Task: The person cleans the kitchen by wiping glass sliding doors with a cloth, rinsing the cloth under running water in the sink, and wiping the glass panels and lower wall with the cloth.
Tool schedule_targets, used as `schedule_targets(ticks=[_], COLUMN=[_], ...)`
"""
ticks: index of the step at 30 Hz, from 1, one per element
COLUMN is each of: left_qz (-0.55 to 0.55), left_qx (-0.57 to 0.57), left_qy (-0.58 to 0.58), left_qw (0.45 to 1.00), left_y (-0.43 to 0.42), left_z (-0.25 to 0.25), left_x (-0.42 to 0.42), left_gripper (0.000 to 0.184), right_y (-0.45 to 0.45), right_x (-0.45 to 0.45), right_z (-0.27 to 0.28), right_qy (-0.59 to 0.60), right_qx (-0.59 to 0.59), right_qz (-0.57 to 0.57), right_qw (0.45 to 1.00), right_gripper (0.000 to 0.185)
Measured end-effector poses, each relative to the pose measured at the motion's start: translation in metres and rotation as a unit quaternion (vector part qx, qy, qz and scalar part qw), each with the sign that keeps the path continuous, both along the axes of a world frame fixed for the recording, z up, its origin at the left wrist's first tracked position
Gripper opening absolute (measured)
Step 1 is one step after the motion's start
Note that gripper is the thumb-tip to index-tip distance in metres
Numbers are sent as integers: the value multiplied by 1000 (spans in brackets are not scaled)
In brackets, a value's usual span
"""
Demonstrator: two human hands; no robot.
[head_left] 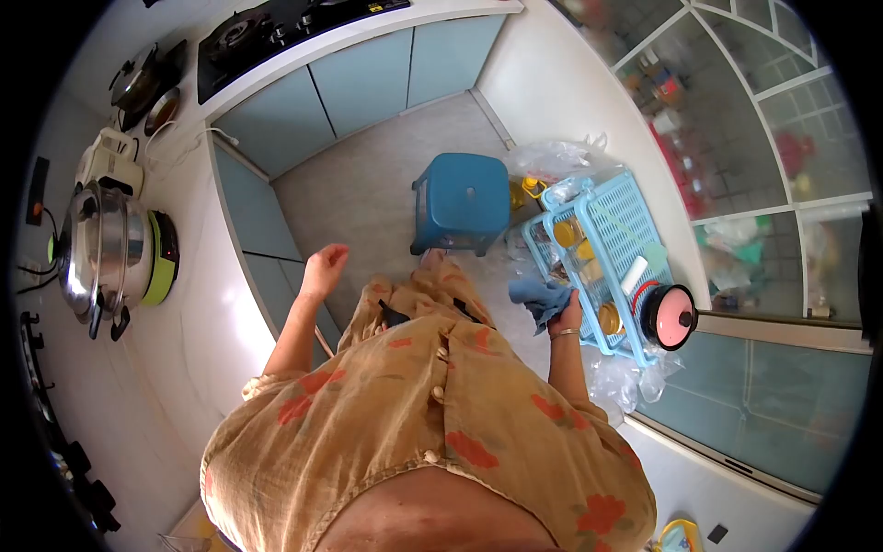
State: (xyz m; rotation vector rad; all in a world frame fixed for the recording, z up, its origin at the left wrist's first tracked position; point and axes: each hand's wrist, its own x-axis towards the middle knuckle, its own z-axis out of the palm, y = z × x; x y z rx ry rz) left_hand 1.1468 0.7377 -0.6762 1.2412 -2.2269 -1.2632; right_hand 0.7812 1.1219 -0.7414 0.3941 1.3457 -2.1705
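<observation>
A crumpled blue cloth [541, 302] is gripped in my right hand [565, 317], beside the light blue plastic rack [625, 221]. My left hand [325, 270] is raised near the counter's front edge, its fingers curled in with nothing visible in them. Ahead of my feet stands a blue plastic stool [462, 195]. Several jars sit on the rack's lower tiers, partly hidden by its frame. On its top rests a small pot with a pink lid [674, 317], next to a white cylinder [634, 275].
The pale counter [207, 368] runs along my left, carrying a steel steamer pot [106, 244] and a cream appliance [112, 164]. A gas stove [276, 37] is at the far end. Plastic bags [552, 158] and an oil bottle [533, 187] lie around the rack. Glass doors [773, 386] are at right.
</observation>
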Motion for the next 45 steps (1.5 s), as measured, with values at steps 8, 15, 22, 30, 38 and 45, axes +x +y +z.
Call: schedule_targets(ticks=[8,15,22,30,38,45], left_qz=[-3,-71,-319,-192,-57,-50], left_qx=[-10,61,253,517,480,432], left_qy=[-25,-68,54,-88,-166,-156], left_qw=[1000,993,911,830,859,887], left_y=[-18,-26,39,-22,-181,-230], left_z=[-11,-38,-51,-154,-117,-115], left_x=[-43,-124,-291,-298,-279,-303], left_gripper=[20,27,58,28,30,27], right_y=[-54,-52,-132,-210,-249,-292], right_x=[-11,-71,-61,-75,12,-11], right_z=[49,34,-17,-57,-414,-351], right_qy=[-72,-91,1,-20,-285,-297], right_qx=[55,150,129,171,247,52], right_qz=[-47,70,251,142,-81,-342], right_qw=[995,982,959,975,923,890], right_gripper=[29,29,34,54,66,85])
